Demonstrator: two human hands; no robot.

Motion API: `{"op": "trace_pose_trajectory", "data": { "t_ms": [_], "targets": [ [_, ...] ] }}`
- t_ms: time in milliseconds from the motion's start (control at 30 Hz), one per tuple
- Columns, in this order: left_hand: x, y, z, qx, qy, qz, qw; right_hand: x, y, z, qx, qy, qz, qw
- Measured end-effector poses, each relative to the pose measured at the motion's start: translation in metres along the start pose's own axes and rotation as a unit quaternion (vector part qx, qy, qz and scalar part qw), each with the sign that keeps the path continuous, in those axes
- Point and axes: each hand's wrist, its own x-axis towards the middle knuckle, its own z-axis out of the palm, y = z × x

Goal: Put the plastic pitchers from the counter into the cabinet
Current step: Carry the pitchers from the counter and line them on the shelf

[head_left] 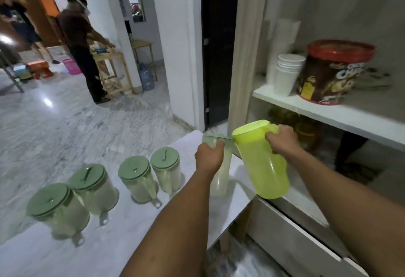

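My right hand (282,139) grips the handle of a bright yellow-green pitcher (263,162), tilted and lifted at the open cabinet's lower edge. My left hand (209,156) is closed around the top of a clear pitcher with a pale green lid (220,178), which stands at the right end of the white counter (131,243). Several more clear pitchers with green lids line the counter to the left, among them one (166,169) beside my left arm and one (57,208) at the far left. The cabinet (328,110) stands open on the right.
On the cabinet's upper shelf are stacked white cups (287,72) and a red-lidded brown tub (333,72). Dark jars sit on the lower shelf behind the yellow pitcher. Two people stand far left by a wooden table (114,72). A dark doorway lies ahead.
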Motion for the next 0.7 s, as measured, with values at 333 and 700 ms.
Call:
{"op": "trace_pose_trajectory", "data": {
  "t_ms": [333,700],
  "targets": [
    [-0.126,0.132,0.05,0.144,-0.397,0.041,0.906,-0.1,-0.009,-0.281,-0.012,-0.074,0.121,0.99],
    [-0.299,0.27,0.246,0.025,-0.548,0.181,0.816,-0.196,0.02,-0.573,0.004,0.281,0.138,0.95]
  ]
}}
